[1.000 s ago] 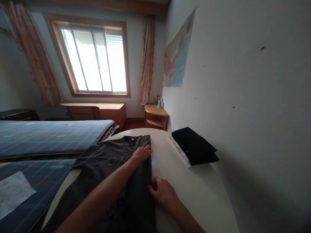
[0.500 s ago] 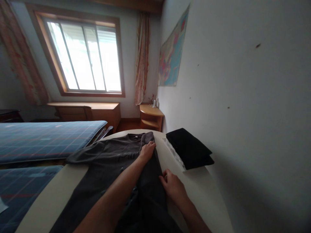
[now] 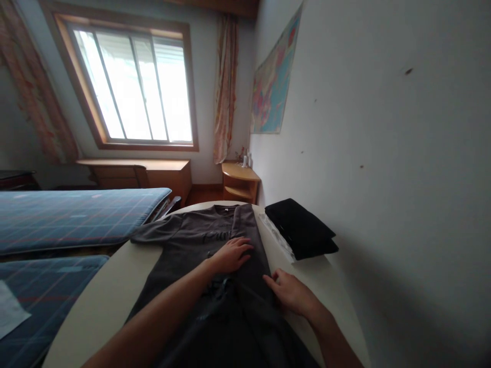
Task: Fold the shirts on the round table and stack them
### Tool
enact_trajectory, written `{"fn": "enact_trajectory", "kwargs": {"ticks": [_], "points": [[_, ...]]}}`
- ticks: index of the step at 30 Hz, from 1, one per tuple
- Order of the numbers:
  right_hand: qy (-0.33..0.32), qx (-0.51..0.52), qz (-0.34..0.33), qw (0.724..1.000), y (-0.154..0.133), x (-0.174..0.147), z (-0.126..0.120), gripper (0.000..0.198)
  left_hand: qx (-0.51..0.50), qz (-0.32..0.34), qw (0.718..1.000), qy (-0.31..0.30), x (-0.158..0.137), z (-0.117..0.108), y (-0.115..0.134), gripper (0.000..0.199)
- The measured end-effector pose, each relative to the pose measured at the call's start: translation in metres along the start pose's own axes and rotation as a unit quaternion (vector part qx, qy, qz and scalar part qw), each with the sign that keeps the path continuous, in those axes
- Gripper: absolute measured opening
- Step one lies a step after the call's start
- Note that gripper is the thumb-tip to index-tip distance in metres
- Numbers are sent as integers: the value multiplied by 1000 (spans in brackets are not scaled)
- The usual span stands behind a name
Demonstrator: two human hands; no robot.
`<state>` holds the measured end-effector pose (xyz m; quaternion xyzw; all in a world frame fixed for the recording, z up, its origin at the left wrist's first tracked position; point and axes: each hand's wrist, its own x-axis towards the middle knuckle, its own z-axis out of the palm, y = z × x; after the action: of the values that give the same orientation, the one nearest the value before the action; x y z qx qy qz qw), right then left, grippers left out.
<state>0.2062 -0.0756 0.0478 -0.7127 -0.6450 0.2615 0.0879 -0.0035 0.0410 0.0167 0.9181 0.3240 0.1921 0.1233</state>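
A dark grey T-shirt with dark lettering on its chest lies on a pale round table. One sleeve stretches out to the left, while the right side is folded inward over the front. My left hand rests palm down on that folded part, fingers extended and slightly spread. At the shirt's right edge is my right hand, its fingers curled and the thumb side against the cloth, which it appears to pinch. The shirt's near end runs out of the bottom of the view, partly behind my left forearm.
A folded black cloth item lies on white plastic wrapping at the table's right, near the wall. Plaid blue mattresses flank the table on the left, one with a white paper. Beyond stand a desk and corner shelf.
My left hand has slid down from the shoulder and flattened on the shirt. The shirt has shifted to the right, and my right hand has moved slightly right along with its edge.
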Motion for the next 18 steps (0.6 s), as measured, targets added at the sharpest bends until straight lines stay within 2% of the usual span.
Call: {"fn": "enact_trajectory", "kwargs": {"ticks": [3, 7, 11, 14, 16, 18], "points": [[-79, 3, -52, 996, -3, -30, -12, 52, -50, 65, 996, -23, -35, -11, 22, 30], [-169, -7, -113, 979, -4, -67, -29, 37, -94, 130, 986, -48, -67, -15, 53, 30], [-203, -20, -148, 968, -16, -98, -54, 40, -94, 123, 987, -50, -79, -13, 76, 29], [-230, 8, -185, 955, -33, -118, -74, 54, -93, 114, 989, -25, -84, -17, 85, 30], [-274, 22, -212, 938, -42, -124, -78, 66, -96, 115, 988, -22, -89, -21, 86, 31], [-341, 35, -230, 911, -48, -123, -72, 72, -97, 117, 987, -43, -98, -24, 85, 30]]}}
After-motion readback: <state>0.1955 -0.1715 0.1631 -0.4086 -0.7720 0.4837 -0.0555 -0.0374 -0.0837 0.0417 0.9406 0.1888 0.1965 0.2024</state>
